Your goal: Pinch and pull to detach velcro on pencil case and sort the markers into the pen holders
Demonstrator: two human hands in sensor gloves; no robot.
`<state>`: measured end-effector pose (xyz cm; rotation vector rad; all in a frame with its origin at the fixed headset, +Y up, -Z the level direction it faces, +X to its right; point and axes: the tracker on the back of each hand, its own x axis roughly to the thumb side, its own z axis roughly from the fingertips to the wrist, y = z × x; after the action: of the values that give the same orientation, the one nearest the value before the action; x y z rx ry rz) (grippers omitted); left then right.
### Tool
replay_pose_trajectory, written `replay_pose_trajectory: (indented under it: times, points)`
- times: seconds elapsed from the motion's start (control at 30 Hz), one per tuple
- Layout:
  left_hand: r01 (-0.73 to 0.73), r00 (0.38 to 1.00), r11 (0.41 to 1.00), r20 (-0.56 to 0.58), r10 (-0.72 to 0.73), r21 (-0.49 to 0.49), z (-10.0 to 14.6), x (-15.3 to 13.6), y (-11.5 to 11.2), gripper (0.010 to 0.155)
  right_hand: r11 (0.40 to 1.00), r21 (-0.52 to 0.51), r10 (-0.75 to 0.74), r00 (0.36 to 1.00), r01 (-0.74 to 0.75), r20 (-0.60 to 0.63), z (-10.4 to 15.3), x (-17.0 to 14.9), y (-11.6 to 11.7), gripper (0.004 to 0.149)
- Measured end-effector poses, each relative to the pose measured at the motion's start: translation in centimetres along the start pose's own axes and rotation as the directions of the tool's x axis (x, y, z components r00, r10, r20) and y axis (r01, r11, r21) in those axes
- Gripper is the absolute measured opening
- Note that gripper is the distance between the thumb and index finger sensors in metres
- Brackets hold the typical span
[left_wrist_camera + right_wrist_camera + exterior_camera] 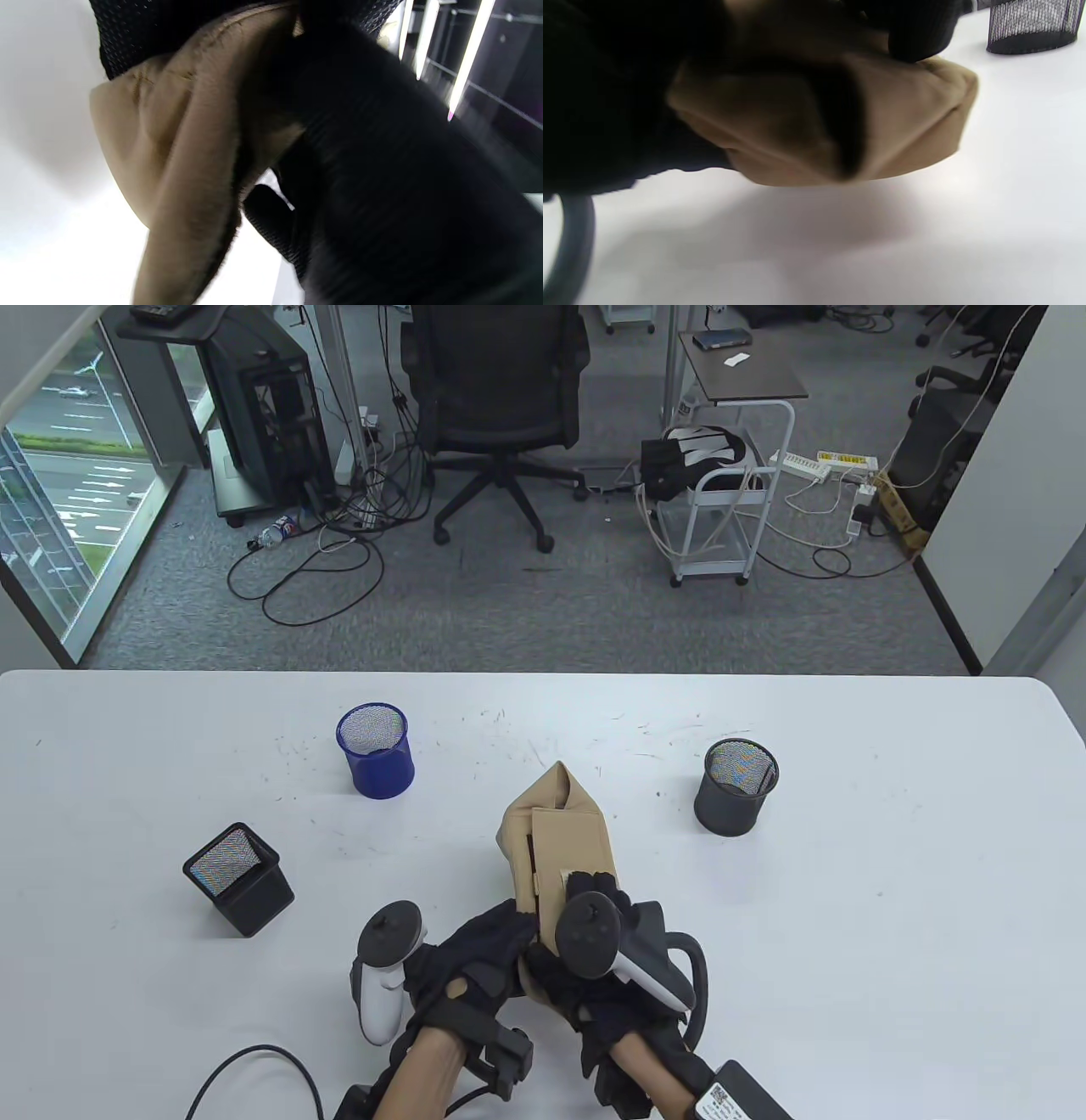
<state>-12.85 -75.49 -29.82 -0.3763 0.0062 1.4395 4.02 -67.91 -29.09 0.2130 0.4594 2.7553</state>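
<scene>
Both hands grip the near end of the tan case (pixel 556 848): the left hand (pixel 475 963) curls under it as an anchor, and the right hand (pixel 594 950) pinches the flap, likely to peel the velcro. Beyond stand 3 holders (pixel 376 751). Markers and velcro are hidden; the wrist views blur.

The pencil case (pixel 556 840) lies on the bench (pixel 891 899) in front of me, its near end between my left grip (pixel 475 959) and my right grip (pixel 594 933), which sit side by side on it. One pen holder (pixel 239 881) stands to my left, a second (pixel 375 750) behind it toward the far edge. A third (pixel 736 787) stands right of the case, well apart.
</scene>
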Motion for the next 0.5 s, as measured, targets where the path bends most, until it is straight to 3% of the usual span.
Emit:
replay_pose_trajectory:
  times: [0.07, 0.17, 0.27, 0.33, 0.37, 0.43, 0.5]
  points:
    - [0.047, 0.999, 0.998, 0.006, -0.047, 0.041, 0.2, 0.2, -0.1, 0.051, 0.999, -0.025, 0.031, 0.999, -0.032, -0.03, -0.2, 0.2, 0.1, 0.072]
    - [0.02, 1.0, 0.997, -0.012, -0.019, 0.077, 0.5, 0.0, 0.4, 0.051, 0.986, -0.161, 0.04, 0.999, -0.043, -0.017, -0.2, -0.5, -0.6, 0.054]
    - [-0.024, 1.0, 0.997, -0.018, 0.026, 0.076, 0.6, 0.1, 1.0, 0.051, 0.968, -0.099, -0.223, 0.971, 0.232, 0.09, 0.0, -3.1, -2.0, 0.052]
    - [-0.016, 0.999, 0.993, -0.04, 0.021, 0.113, 0.7, 0.2, 1.5, 0.051, 0.903, -0.159, -0.389, 0.916, 0.4, 0.098, 0.5, -5.3, -3.1, 0.052]
    - [-0.026, 0.999, 0.994, -0.037, 0.03, 0.109, 0.6, 0.2, 1.6, 0.051, 0.885, -0.148, -0.431, 0.897, 0.442, 0.099, 0.6, -6.2, -3.5, 0.053]
    - [-0.068, 0.997, 0.995, -0.038, 0.071, 0.07, 0.5, 0.3, 1.8, 0.051, 0.79, -0.127, -0.595, 0.8, 0.6, 0.077, 0.8, -8.7, -4.3, 0.053]
    - [-0.059, 0.997, 0.996, -0.05, 0.062, 0.06, 0.4, 0.5, 1.8, 0.051, 0.778, -0.111, -0.621, 0.784, 0.618, 0.016, 0.6, -10.8, -4.8, 0.053]
